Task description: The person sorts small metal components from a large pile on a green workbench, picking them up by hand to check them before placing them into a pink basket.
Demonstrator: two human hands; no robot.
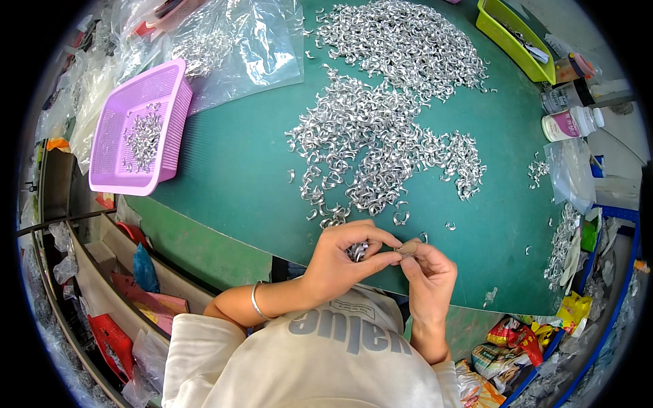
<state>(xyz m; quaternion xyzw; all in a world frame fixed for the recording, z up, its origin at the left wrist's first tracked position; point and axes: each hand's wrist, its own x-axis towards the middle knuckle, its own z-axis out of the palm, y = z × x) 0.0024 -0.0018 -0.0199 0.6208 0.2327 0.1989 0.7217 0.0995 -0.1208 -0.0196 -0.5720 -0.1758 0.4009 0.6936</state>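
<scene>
My left hand (343,262) is cupped over the near edge of the green table (238,170) and holds a small bunch of curved silver metal parts (358,251). A bangle sits on that wrist. My right hand (427,270) meets it from the right, pinching one small metal part (407,249) between thumb and fingertips. Just beyond both hands spreads a big loose heap of the same shiny curved parts (371,143), reaching to the table's far side.
A pink mesh basket (112,160) with several parts stands at the left. Clear plastic bags (238,41) lie behind it. A lime-green tray (507,34) and white bottles (571,122) sit at the right. Snack wrappers (517,336) and shelves with clutter lie below the table.
</scene>
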